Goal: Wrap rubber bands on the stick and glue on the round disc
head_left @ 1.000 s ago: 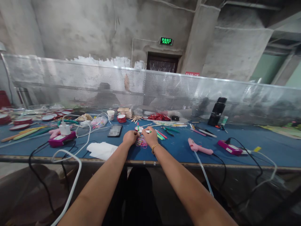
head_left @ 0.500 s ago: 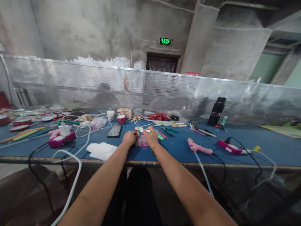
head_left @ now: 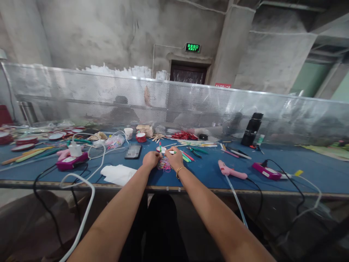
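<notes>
Near the front middle of the blue table, my left hand is closed around the lower part of a small upright stick with red and green on it. Beside it, my right hand pinches a white and green marker, its far end near the stick. Under and between the hands lies a pile of colourful rubber bands. A white round piece sits just behind the fingers. Several coloured markers lie right of my right hand.
A phone and white cloth lie to the left. Green-handled pliers are behind the markers. A pink glue gun, magenta box with cables and black bottle stand or lie rightward. A perforated metal screen runs behind.
</notes>
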Motion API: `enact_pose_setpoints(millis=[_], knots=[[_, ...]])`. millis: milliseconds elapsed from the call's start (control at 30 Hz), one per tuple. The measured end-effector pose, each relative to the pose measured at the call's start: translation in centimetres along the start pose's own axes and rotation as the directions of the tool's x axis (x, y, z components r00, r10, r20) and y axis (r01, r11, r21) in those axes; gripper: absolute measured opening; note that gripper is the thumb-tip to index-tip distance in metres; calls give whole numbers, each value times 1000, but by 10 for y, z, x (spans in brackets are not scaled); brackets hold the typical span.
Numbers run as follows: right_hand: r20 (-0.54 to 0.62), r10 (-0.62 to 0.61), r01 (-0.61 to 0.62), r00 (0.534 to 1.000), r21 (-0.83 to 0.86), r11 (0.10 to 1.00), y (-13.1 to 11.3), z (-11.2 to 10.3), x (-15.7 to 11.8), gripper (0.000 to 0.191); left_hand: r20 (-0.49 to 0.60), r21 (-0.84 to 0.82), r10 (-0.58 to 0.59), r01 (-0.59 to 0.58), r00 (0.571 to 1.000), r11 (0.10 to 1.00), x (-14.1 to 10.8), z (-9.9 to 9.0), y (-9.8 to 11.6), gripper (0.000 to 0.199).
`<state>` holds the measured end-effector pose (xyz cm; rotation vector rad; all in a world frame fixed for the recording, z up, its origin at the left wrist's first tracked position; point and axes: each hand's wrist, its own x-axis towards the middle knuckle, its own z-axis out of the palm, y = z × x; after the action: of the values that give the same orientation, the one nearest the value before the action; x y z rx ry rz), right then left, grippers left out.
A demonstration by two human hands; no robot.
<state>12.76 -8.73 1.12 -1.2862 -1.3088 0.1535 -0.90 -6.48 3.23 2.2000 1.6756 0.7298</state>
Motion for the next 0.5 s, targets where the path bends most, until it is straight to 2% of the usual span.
enact_pose_setpoints(millis=[500], knots=[[24,-11,12,1000,-5,1000,0,0,0,15,-5,6,16,-16,1000,1000,1,1,0,27]])
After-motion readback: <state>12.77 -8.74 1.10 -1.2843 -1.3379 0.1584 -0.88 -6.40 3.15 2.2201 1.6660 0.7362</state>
